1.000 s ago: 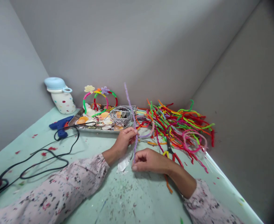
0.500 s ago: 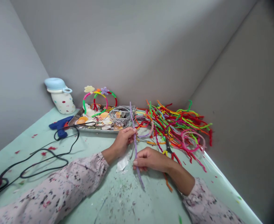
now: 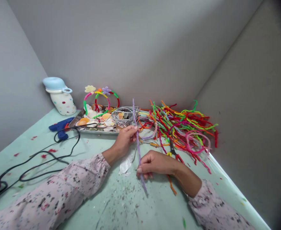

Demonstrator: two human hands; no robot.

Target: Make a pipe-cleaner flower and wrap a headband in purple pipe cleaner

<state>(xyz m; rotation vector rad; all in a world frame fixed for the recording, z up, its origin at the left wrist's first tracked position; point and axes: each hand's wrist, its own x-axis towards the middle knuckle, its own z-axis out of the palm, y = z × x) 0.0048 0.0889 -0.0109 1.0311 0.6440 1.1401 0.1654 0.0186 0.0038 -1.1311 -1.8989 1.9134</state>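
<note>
A purple pipe cleaner [image 3: 138,148] runs nearly upright between my hands, its top leaning slightly left. My left hand [image 3: 126,139] pinches it around the middle. Lower down, my right hand [image 3: 155,164] grips it between thumb and fingers, and its tail sticks out below. Just beyond my left hand stands a metal tray [image 3: 99,134] with shells and a coil of grey wire [image 3: 125,115]. A scrap of white paper [image 3: 125,165] lies beneath my left hand. Scissors [image 3: 172,148], partly hidden, rest behind my right wrist.
Many coloured pipe cleaners [image 3: 178,123] heap at the right back. Two flower-topped hoops [image 3: 96,92] stand at the tray. Left of it are a blue glue gun [image 3: 62,127], its black cable [image 3: 47,153] and a white bottle [image 3: 63,102]. Walls close off the back and sides.
My left hand has shifted slightly up along with the pipe cleaner's upper part, and the stretch between my hands looks straighter. The view has tilted a little. Both hands keep their grip.
</note>
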